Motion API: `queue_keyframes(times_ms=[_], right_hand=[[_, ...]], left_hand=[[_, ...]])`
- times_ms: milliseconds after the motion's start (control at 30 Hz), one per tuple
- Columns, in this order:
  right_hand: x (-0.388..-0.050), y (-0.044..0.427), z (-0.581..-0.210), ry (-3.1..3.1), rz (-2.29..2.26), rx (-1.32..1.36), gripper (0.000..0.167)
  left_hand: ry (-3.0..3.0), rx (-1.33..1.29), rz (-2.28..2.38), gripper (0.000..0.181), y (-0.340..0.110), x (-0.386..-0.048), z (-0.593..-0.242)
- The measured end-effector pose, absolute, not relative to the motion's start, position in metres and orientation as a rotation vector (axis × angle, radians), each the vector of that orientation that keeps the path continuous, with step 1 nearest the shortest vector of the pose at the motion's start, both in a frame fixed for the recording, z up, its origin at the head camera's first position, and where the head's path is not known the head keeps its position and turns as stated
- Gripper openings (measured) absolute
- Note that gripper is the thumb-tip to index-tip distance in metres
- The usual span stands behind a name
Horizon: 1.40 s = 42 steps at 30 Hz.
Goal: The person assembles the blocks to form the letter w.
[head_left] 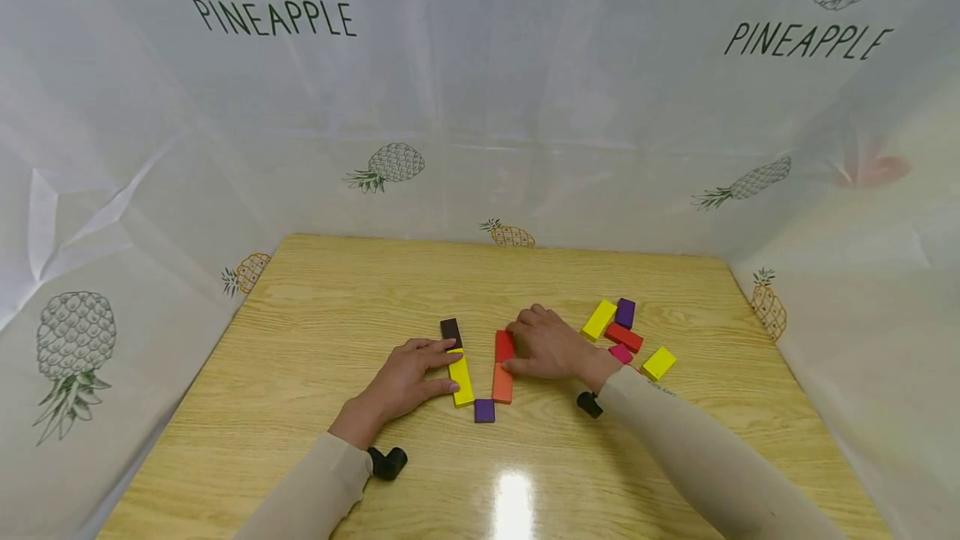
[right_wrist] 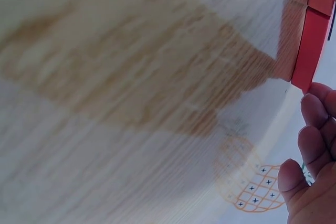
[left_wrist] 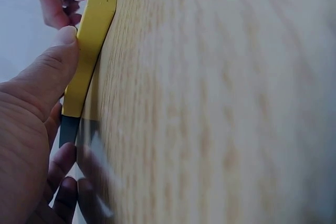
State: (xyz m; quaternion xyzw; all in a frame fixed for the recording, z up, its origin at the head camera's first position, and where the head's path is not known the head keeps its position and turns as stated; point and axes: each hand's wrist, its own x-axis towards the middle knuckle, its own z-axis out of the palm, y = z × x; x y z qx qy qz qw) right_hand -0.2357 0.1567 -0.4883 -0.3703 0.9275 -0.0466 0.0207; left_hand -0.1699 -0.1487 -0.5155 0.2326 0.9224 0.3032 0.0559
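On the wooden table, a long yellow block [head_left: 461, 380] lies end to end with a black block [head_left: 451, 333]. My left hand [head_left: 401, 382] touches this row from its left side, the thumb on the yellow block and a finger near the joint with the black one. A red block [head_left: 504, 346] and an orange block [head_left: 502, 383] form a second row, slanting toward the first. My right hand [head_left: 551, 346] rests along its right side, fingertips [right_wrist: 315, 109] at the red block's far end. Between the rows' near ends sits a small purple block [head_left: 484, 411].
Loose blocks lie to the right beyond my right forearm: a yellow block [head_left: 599, 320], a purple one [head_left: 626, 313], a red one [head_left: 624, 337], a pink one [head_left: 620, 353] and another yellow one [head_left: 659, 363]. A pineapple-print sheet [head_left: 600, 123] hangs around the table.
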Motion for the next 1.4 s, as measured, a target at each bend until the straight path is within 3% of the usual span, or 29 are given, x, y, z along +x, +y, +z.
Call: queue_keyframes(times_ms=[1400], right_hand=[[-0.2317,0.159,-0.487,2.882,-0.113,-1.193,0.063]], left_hand=[[2.8,0.686,0.904,0.052,-0.148,-0.1678,-0.5126]])
